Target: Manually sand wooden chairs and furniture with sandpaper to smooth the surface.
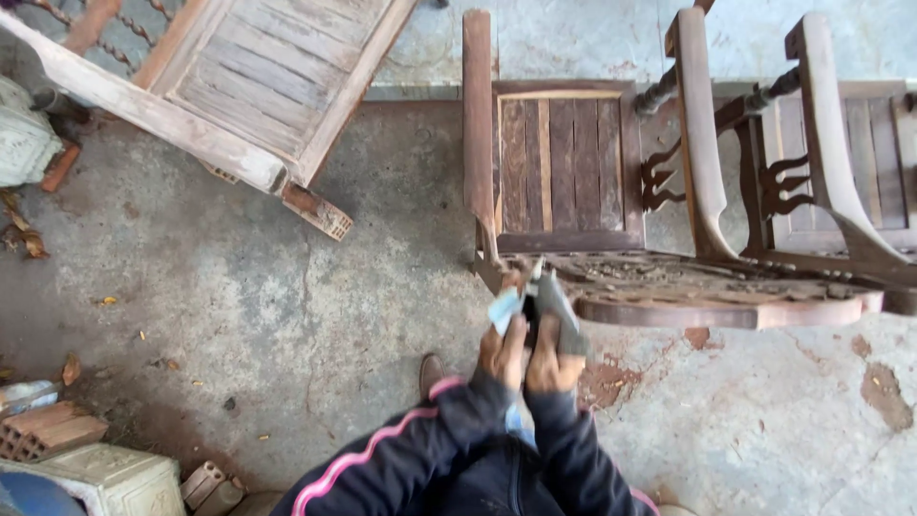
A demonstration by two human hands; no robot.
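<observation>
Both hands meet at the left end of the carved top rail (pixel 688 287) of a dark wooden chair (pixel 564 162) that stands on the concrete floor. My left hand (pixel 503 352) pinches a small pale blue sheet (pixel 502 309), held against the rail's corner. Beside it, my right hand (pixel 552 363) grips a grey, flat, wedge-shaped piece (pixel 562 313) that points up at the same corner. Dark sleeves with a pink stripe cover both arms.
A second dark chair (pixel 821 143) stands close on the right. A pale weathered wooden seat frame (pixel 248 76) lies at the upper left. Bricks (pixel 43 430) and a white block (pixel 105 478) sit at the lower left. My shoe (pixel 432 373) is beside the hands.
</observation>
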